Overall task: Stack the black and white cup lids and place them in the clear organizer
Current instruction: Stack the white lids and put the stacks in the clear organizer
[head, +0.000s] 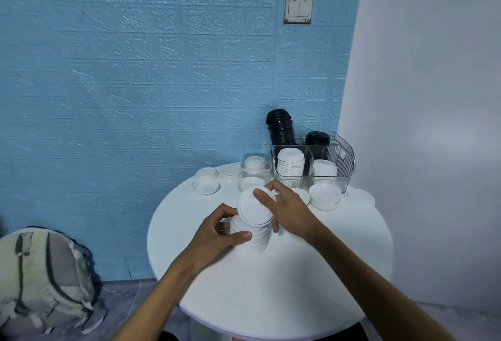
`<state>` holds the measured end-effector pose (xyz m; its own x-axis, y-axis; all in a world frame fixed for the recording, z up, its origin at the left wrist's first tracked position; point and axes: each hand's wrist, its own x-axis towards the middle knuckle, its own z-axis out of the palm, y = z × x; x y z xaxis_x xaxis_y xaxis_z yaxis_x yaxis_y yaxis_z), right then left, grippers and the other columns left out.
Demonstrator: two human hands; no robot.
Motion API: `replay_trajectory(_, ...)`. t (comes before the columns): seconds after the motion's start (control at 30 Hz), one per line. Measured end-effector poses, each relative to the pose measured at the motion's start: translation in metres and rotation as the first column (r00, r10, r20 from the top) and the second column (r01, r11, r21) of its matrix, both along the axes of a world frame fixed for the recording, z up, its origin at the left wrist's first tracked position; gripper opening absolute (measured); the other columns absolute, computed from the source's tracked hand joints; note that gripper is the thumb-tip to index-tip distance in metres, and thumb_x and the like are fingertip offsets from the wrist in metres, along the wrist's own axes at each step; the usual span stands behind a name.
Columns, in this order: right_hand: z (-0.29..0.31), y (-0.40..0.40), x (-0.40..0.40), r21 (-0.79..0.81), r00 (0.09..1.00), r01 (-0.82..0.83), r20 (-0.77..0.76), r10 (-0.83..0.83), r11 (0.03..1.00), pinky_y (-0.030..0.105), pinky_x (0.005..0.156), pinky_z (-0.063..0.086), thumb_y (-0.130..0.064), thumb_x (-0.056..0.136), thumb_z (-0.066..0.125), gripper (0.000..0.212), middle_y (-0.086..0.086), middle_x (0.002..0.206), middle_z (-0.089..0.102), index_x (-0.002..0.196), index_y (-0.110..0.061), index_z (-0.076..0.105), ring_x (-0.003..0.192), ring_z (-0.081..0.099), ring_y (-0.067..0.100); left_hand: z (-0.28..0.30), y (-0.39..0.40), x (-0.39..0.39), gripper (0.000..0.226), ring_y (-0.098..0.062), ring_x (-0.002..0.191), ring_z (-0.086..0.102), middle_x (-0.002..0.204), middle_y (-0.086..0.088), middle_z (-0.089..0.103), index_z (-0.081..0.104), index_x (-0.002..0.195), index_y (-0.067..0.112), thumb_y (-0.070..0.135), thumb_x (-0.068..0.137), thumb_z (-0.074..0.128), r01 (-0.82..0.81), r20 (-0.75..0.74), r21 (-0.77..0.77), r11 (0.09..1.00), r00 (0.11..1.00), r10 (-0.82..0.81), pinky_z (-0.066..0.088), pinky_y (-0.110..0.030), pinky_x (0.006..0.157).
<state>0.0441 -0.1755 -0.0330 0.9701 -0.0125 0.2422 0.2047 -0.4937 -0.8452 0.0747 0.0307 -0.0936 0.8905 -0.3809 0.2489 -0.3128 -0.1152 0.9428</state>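
Between the 2 hands, over the middle of the round white worktop, sits the stack of white lids, tilted toward the camera. The left hand has its grip curled around the stack's side, thumb across the front and fingers wrapped behind. The right hand pinches the top lid at its far edge, thumb lying on the lid's face, the lid angled and resting on the stack.

Beyond the right grip, at the worktop's far edge, stands the clear organizer. Its near compartments hold 2 stacks of white lids, and behind them rise 2 stacks of black lids, the left one taller. Just beside the right grip, in front of the organizer, a short pile of white lids rests on the worktop.

Past the left grip, loose white lids lie scattered, with a small clear box holding more lids just left of the organizer.

Down on the floor, well left of the left forearm, slumps a pale backpack against the blue brick-pattern wall. High above the grips, a light switch is mounted.
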Motion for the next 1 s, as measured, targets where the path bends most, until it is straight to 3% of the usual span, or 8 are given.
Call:
replay_trajectory(0.07, -0.008, 0.005, 0.011, 0.055, 0.999, 0.017, -0.038, -0.015, 0.998, 0.024, 0.050, 0.043, -0.051, 0.094, 0.065, 0.033, -0.007, 0.068, 0.064, 0.098, -0.019, 0.058, 0.049, 0.057, 0.013, -0.001, 0.000, 0.001, 0.055, -0.027, 0.099, 0.067, 0.108, 0.000, 0.072, 0.066, 0.104, 0.015, 0.040, 0.062, 0.091, 0.003, 0.005, -0.011, 1.000, 1.000, -0.003, 0.053, -0.038, 0.091)
replay_trajectory(0.2, -0.026, 0.013, 0.027, 0.047, 0.997, 0.027, -0.079, -0.023, 0.999, 0.035, 0.091, 0.054, -0.064, 0.080, 0.069, 0.044, -0.006, 0.096, 0.075, 0.101, -0.025, 0.068, 0.095, 0.070, 0.015, -0.002, 0.000, 0.002, 0.059, -0.030, 0.105, 0.066, 0.109, 0.001, 0.072, 0.065, 0.107, 0.012, 0.040, 0.063, 0.091, 0.010, 0.001, -0.033, 0.999, 1.000, -0.010, 0.054, -0.033, 0.090)
replay_trajectory(0.4, -0.027, 0.015, 0.026, -0.045, 0.994, 0.073, -0.075, -0.077, 0.996, 0.026, 0.072, 0.042, -0.052, 0.089, 0.069, 0.030, -0.006, 0.074, 0.061, 0.084, -0.023, 0.070, 0.069, 0.054, 0.008, -0.004, -0.001, 0.003, 0.077, -0.023, 0.109, 0.067, 0.121, 0.002, 0.070, 0.058, 0.125, 0.028, 0.042, 0.057, 0.093, 0.003, -0.044, -0.049, 0.999, 0.999, -0.005, 0.056, -0.031, 0.091)
replay_trajectory(0.5, -0.036, 0.015, 0.027, 0.055, 0.993, 0.037, -0.118, -0.031, 0.998, 0.023, 0.081, 0.046, -0.039, 0.091, 0.072, 0.020, -0.007, 0.087, 0.067, 0.096, -0.020, 0.074, 0.084, 0.060, 0.008, -0.005, 0.000, 0.003, 0.089, -0.025, 0.105, 0.069, 0.122, -0.003, 0.070, 0.049, 0.131, 0.040, 0.038, 0.056, 0.096, 0.008, -0.082, -0.103, 0.995, 0.996, -0.016, 0.058, -0.033, 0.087)
replay_trajectory(0.63, -0.047, 0.018, 0.028, 0.231, 0.993, 0.000, -0.116, 0.028, 0.973, 0.037, 0.101, 0.051, -0.030, 0.090, 0.074, 0.003, -0.007, 0.097, 0.076, 0.090, -0.027, 0.076, 0.095, 0.067, 0.008, -0.003, 0.000, 0.001, 0.069, -0.021, 0.111, 0.068, 0.121, 0.003, 0.072, 0.061, 0.127, 0.038, 0.040, 0.065, 0.091, 0.041, 0.004, -0.031, 0.999, 0.999, -0.041, 0.057, -0.037, 0.095)
replay_trajectory(0.77, -0.051, 0.022, 0.025, 0.307, 0.994, -0.004, -0.102, 0.037, 0.952, 0.036, 0.101, 0.051, -0.024, 0.093, 0.072, 0.004, -0.006, 0.098, 0.076, 0.092, -0.027, 0.075, 0.095, 0.067, 0.009, 0.000, -0.001, -0.002, 0.057, -0.018, 0.112, 0.067, 0.121, 0.003, 0.072, 0.065, 0.122, 0.037, 0.045, 0.069, 0.086, 0.040, 0.000, -0.037, 0.999, 0.999, -0.040, 0.054, -0.039, 0.099)
replay_trajectory(0.9, -0.053, 0.028, 0.019, 0.411, 0.989, -0.007, -0.132, 0.067, 0.912, 0.021, 0.094, 0.049, -0.027, 0.101, 0.060, 0.013, -0.009, 0.102, 0.074, 0.102, -0.026, 0.073, 0.097, 0.066, 0.005, 0.000, -0.001, -0.002, 0.050, -0.023, 0.112, 0.067, 0.120, 0.004, 0.072, 0.067, 0.118, 0.033, 0.046, 0.072, 0.084, 0.027, -0.029, -0.055, 0.998, 0.999, -0.029, 0.054, -0.043, 0.100)
replay_trajectory(1.0, -0.054, 0.031, 0.018, 0.419, 0.989, 0.017, -0.139, 0.046, 0.908, 0.017, 0.094, 0.045, -0.023, 0.106, 0.048, 0.023, -0.006, 0.109, 0.072, 0.108, -0.022, 0.071, 0.103, 0.064, 0.008, -0.002, 0.000, -0.001, 0.054, -0.023, 0.113, 0.067, 0.120, 0.006, 0.072, 0.068, 0.117, 0.026, 0.044, 0.069, 0.085, 0.024, -0.067, -0.077, 0.997, 0.997, -0.029, 0.055, -0.038, 0.096)
